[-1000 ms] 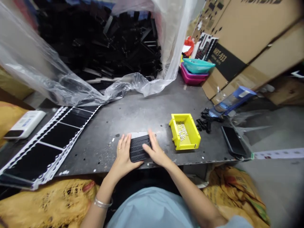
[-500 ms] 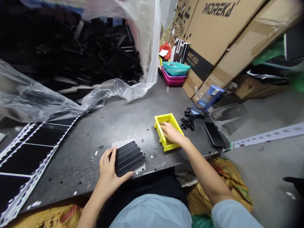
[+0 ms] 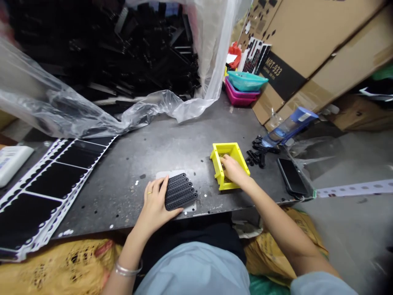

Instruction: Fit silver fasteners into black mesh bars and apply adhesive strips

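Observation:
My left hand (image 3: 156, 205) grips the near left end of several black plastic strips (image 3: 181, 191), its thumb along the front edge and its fingers over the far side. They lie side by side, with a cross-hatched surface and small rounded holes at their right ends, on a pale flat plate (image 3: 193, 207) at the table's front. My right hand (image 3: 232, 169) reaches into a yellow bin (image 3: 233, 185), its fingers curled down and closed among small brownish-gold bits. The fingertips are partly hidden, so what they pinch cannot be made out.
Right of the bin lie small black parts (image 3: 260, 155), a blue-lidded bottle (image 3: 287, 127) and a phone (image 3: 291, 176). Clear plastic sheeting (image 3: 159, 104) holds a heap of black pieces behind. Black sticker sheets (image 3: 46, 192) lie left. Stacked baskets (image 3: 245, 88) and cartons (image 3: 307, 45) stand back right.
The camera view has shifted, so the table's things appear farther right and slightly higher. My left hand stays on the strips and my right hand stays inside the bin.

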Available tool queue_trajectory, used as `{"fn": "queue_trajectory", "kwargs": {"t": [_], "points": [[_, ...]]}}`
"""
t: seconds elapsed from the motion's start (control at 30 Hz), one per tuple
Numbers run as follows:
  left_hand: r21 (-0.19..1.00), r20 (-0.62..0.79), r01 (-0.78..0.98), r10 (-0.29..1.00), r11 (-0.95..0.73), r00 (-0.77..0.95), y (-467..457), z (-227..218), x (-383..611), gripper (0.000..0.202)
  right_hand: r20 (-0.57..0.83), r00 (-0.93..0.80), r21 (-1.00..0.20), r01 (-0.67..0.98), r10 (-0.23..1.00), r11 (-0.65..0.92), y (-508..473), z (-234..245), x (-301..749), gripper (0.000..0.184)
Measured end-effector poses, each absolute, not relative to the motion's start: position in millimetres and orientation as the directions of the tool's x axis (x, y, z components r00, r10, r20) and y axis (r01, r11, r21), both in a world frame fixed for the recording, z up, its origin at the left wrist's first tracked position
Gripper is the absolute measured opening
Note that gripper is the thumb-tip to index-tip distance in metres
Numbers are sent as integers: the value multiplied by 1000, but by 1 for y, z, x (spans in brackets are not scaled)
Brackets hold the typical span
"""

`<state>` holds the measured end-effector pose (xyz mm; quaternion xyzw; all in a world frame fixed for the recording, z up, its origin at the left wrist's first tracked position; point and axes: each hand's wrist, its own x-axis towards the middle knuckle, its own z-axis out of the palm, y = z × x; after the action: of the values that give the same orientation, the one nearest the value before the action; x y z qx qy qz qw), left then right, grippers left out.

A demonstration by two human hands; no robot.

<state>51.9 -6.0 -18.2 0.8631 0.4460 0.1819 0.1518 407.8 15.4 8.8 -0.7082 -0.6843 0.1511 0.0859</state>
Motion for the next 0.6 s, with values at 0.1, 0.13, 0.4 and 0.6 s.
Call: {"fn": "queue_trajectory", "kwargs": {"t": [0.1, 0.13, 0.4, 0.6], "points": [[450, 161, 705, 827, -547, 539, -6, -17, 52, 127, -72, 44, -335, 940, 996, -65, 16, 24, 417, 15], [454, 164, 703, 827, -547, 538, -7, -16, 52, 128, -57, 48, -342, 938, 997, -65, 15, 33, 421, 14], [472, 184, 715, 850, -516, 493, -21, -13, 53, 121, 82, -215, -499, 836, 973, 227, 4, 66, 338, 14], [519, 201, 697, 863, -495, 463, -24, -16, 55, 116, 271, -469, -445, 713, 840, 542, -30, 14, 245, 30]]}}
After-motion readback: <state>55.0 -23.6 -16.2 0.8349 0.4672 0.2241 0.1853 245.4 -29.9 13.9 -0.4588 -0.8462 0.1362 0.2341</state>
